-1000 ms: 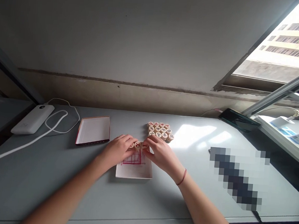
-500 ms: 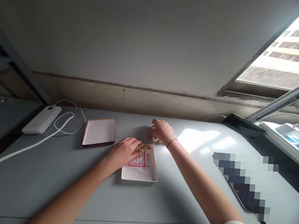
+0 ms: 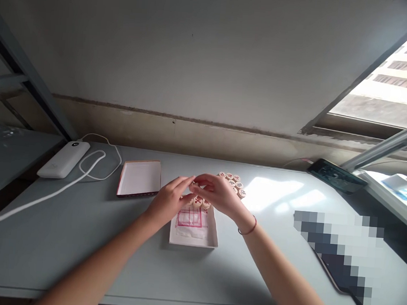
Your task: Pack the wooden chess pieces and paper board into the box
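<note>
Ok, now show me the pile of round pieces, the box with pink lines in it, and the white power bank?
Pile of round pieces (image 3: 232,183): head view, on top of a middle piece.
Box (image 3: 193,242): head view, on its near wall.
Power bank (image 3: 64,160): head view, on its white top.

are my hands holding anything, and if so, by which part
It can't be told: the left hand and right hand are close together at the far end of the open box, hiding any grip.

Pieces (image 3: 239,185): smooth wood
Box (image 3: 212,232): matt card
Lid (image 3: 140,178): matt card
Desk (image 3: 152,270): smooth, glossy at Box's 2 o'clock
Power bank (image 3: 60,161): smooth plastic
Wall (image 3: 189,67): matt
</note>
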`<state>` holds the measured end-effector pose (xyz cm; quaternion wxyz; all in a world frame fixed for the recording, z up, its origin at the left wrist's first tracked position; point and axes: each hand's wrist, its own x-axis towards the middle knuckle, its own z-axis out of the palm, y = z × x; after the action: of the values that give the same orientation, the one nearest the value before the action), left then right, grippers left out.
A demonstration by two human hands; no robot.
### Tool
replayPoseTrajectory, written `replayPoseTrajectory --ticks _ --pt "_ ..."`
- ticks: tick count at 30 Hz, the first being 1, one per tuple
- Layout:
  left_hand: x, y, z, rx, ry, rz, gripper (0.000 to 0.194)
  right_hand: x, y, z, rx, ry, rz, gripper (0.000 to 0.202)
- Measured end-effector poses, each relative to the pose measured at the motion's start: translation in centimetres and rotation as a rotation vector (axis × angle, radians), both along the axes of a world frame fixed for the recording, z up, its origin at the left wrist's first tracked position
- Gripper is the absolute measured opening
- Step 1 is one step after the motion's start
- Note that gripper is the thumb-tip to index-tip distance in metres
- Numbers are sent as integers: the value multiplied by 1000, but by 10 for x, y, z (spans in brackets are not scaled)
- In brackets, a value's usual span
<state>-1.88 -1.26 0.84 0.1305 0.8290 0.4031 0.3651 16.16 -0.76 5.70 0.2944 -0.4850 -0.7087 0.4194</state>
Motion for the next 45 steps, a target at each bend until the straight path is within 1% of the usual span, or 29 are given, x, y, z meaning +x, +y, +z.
replayPoseTrajectory --ticks 3,6,9,11,13,15,17,21,25,29,35,40,42,45 --pt "3 -4 8 -39 -17 -30 32 5 -10 -6 -41 150 -9 37" --pt "-1 -6 21 -101 8 -28 28 12 -14 -14 -71 268 -89 40" --pt "-11 -6 32 -209 95 -84 15 17 -14 -18 -83 316 -173 41" --pt "-18 -7 37 -294 133 -137 16 18 -14 -20 -80 321 -173 40" --pt "-22 -9 39 -379 148 -157 18 18 -14 -22 -69 314 -142 38" --pt "-23 -13 40 -437 174 -158 17 17 -14 -23 -65 301 -102 36" --pt "-23 -17 40 -459 219 -164 18 16 -16 -24 -67 282 -65 34" --pt "-23 -22 42 -472 293 -188 27 16 -19 -24 -58 231 -34 31" --pt "-23 -22 44 -502 272 -241 30 17 -20 -24 -55 212 -21 30" --pt "-18 -21 41 -481 257 -256 27 19 -20 -25 -46 192 -24 31" --pt "-13 -24 32 -447 302 -279 31 21 -20 -24 -51 188 -27 33" --pt "-13 -25 34 -455 324 -262 31 21 -20 -23 -59 171 -29 32" --pt "-12 -25 35 -446 308 -291 28 21 -20 -23 -51 163 -26 31" --pt "-9 -26 34 -388 299 -345 25 21 -20 -23 -41 150 -21 30"
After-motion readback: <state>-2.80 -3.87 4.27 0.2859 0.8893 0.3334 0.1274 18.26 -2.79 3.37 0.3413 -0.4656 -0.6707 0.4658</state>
